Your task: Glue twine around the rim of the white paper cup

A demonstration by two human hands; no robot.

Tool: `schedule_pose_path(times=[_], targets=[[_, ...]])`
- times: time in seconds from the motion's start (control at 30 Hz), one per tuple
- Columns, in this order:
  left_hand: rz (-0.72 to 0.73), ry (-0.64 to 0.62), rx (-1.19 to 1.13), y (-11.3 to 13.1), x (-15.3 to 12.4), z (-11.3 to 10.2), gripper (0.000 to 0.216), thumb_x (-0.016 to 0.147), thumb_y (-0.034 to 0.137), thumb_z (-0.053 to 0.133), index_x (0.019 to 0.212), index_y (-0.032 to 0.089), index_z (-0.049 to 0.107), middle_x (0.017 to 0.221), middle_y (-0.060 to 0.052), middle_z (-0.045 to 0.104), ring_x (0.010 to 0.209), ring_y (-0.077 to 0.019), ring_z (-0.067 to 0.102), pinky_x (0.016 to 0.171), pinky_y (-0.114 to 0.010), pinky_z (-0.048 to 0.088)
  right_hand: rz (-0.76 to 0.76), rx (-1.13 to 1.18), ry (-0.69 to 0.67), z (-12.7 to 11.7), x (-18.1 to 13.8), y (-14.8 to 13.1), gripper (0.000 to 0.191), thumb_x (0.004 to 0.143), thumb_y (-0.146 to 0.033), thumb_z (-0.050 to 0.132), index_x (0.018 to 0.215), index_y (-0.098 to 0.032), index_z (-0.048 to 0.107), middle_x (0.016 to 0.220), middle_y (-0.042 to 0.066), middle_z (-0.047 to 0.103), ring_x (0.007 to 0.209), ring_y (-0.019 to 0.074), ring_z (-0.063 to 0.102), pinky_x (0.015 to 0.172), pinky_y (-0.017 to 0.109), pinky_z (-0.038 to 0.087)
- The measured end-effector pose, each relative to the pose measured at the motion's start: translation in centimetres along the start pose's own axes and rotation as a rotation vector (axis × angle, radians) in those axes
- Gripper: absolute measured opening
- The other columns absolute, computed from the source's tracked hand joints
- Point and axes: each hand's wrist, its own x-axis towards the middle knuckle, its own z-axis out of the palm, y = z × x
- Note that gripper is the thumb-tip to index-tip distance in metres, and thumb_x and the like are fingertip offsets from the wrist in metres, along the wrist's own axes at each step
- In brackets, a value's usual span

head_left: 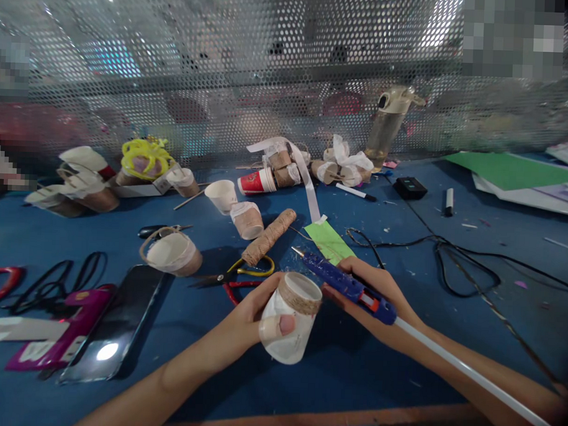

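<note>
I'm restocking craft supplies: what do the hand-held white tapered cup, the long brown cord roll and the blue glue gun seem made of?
White tapered cup: probably paper, matte, its outside creased.
Long brown cord roll: likely jute, dull, with coarse wound strands.
Blue glue gun: apparently plastic, slightly glossy, with moulded edges.

Left hand (250, 312) gripping white paper cup (289, 345), twine band (299, 299) near rim. Right hand (381, 281) holding blue glue gun (340, 280), white stick (469, 370) protruding behind. Twine roll (269, 237), yellow-handled scissors (222, 278) beyond, on blue table (357, 377).
</note>
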Motion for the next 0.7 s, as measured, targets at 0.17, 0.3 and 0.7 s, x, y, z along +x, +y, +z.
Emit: schedule_pose_path(times=[0.17, 0.3, 0.7], targets=[[0.007, 0.001, -0.01, 0.17, -0.01, 0.03, 0.054, 0.076, 0.046, 0.071, 0.121, 0.021, 0.053, 0.1, -0.007, 0.068, 0.089, -0.024, 0.064, 0.077, -0.033, 0.047, 0.008, 0.007, -0.025, -0.29, -0.02, -0.52, 0.015, 0.083, -0.025, 0.065, 0.082, -0.02, 0.051, 0.072, -0.003, 0.054, 0.061, 0.011, 0.044, 0.057, 0.023, 0.035], [0.002, 0.001, -0.011, 0.25, 0.02, 0.07, 0.053, 0.077, 0.046, 0.071, 0.121, 0.021, 0.053, 0.1, -0.006, 0.068, 0.087, -0.0233, 0.064, 0.076, -0.033, 0.047, 0.015, 0.007, -0.038, -0.33, 0.03, -0.83, 0.017, 0.083, -0.028, 0.065, 0.083, -0.02, 0.049, 0.072, -0.003, 0.053, 0.061, 0.011, 0.043, 0.057, 0.023, 0.035], [-0.001, -0.007, -0.011, 0.2, -0.07, 0.03, 0.054, 0.077, 0.047, 0.07, 0.121, 0.022, 0.052, 0.1, -0.006, 0.067, 0.088, -0.0237, 0.063, 0.075, -0.032, 0.047, 0.009, -0.006, -0.009, -0.09, -0.13, -0.27, 0.015, 0.081, -0.024, 0.066, 0.083, -0.02, 0.051, 0.074, -0.002, 0.055, 0.062, 0.0111, 0.045, 0.057, 0.023, 0.036]])
